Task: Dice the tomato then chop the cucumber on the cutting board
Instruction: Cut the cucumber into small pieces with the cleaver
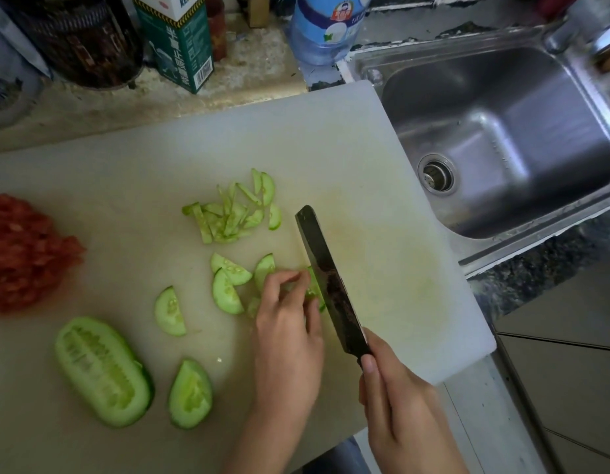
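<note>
Through your head camera, the only writing lies beyond the far edge of the cutting board [365, 159]. The green carton [180, 46] there shows "KE" at its top and a barcode low on its side. Its column of characters is too blurred to read, and so is the label of the blue bottle [327, 25] to the carton's right. One dark jar [81, 39] stands left of the carton. The steel sink [502, 131] lies off the board's right side.

On the board you have one pile of diced tomato [23, 251] at its left edge and two large cucumber pieces [102, 371], cut side up, near its front edge. Four loose half-moon slices [168, 311] lie near its middle, with one heap of thin cucumber strips [228, 215] farther back.

Your left hand [286, 336] pinches a cucumber piece [314, 290] with curled fingers, right against the blade. Your right hand [399, 405] is wrapped round the handle of the one knife [327, 278], its blade at that piece.
</note>
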The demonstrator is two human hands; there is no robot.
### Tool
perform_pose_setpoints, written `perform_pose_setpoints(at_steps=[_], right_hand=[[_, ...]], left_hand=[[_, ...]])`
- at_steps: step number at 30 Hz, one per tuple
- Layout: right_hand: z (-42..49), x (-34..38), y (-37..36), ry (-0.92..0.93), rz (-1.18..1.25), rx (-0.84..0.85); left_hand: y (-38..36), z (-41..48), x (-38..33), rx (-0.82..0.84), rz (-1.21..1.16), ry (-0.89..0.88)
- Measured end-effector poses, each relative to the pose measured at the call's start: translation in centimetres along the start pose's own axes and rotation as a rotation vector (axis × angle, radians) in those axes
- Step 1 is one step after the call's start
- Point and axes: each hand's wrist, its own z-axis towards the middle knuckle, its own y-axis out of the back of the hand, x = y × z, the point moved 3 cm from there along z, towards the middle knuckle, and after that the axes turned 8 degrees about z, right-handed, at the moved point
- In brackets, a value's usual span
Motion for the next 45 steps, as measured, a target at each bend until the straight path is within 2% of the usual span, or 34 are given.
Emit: perform_pose_setpoints(at_steps=[6,15,19,24,31,41,45], right_hand=[[-0.1,0.1,-1.0,-0.02,-0.175,-0.018],[0.4,0.5,-3.5,-0.122,-0.195,0.048],[0.5,0.2,-3.1,-0.146,-0.104,0.024],[2.0,-0.5,-1.8,-0.051,0.099,0.004],[2.7,-0.8,1.9,-0.12,0.352,-0.02],[1.8,-3.5,3.0,-0.108,0.289,0.124],[1.9,-3.9,2.6,-0.08,0.247,0.116]], left_hand=[[0.0,0.2,-0.1,-0.009,0.008,0.053],[-0.1,0.5,0.6,-0.017,0.023,0.101],[-0.1,0.5,0.6,-0.008,0.022,0.078],[0.2,0.3,0.4,-0.019,0.025,0.042],[0.0,-0.8,-0.1,-0.027,0.036,0.063],[-0.6,-1.2,-0.8,0.011,0.033,0.124],[-1.2,-1.8,-0.6,-0.001,0.062,0.117]])
